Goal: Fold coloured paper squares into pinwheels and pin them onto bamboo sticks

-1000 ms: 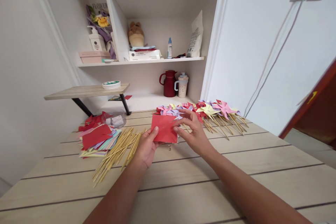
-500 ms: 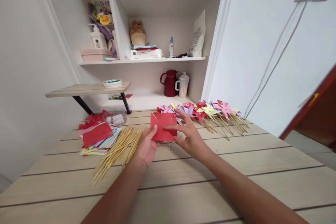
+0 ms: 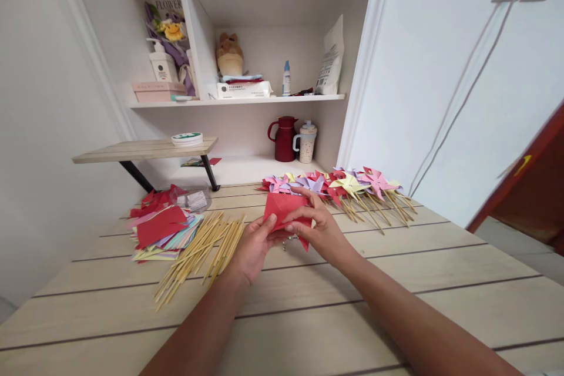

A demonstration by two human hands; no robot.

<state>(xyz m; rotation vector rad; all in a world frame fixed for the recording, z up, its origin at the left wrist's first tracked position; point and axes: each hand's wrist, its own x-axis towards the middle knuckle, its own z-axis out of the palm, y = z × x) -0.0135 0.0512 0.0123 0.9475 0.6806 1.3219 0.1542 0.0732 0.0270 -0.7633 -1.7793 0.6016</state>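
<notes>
Both hands hold a red paper square (image 3: 284, 207) just above the wooden table (image 3: 308, 305). My left hand (image 3: 252, 247) pinches its lower left edge with thumb and fingers. My right hand (image 3: 318, 228) grips the right side and presses a folded corner toward the middle. The sheet is bent, with a pointed flap hanging below my right fingers. A small pin or bead lies on the table under the paper, barely visible.
A bundle of bamboo sticks (image 3: 200, 252) and a stack of coloured paper squares (image 3: 163, 232) lie to the left. Finished pinwheels (image 3: 352, 188) on sticks lie behind the hands. Shelves hold a red jug (image 3: 282, 139) and a cup (image 3: 305, 143).
The flat red square has been folded; my right hand has pulled a corner inward, and the sheet now sits bent and slightly further right.
</notes>
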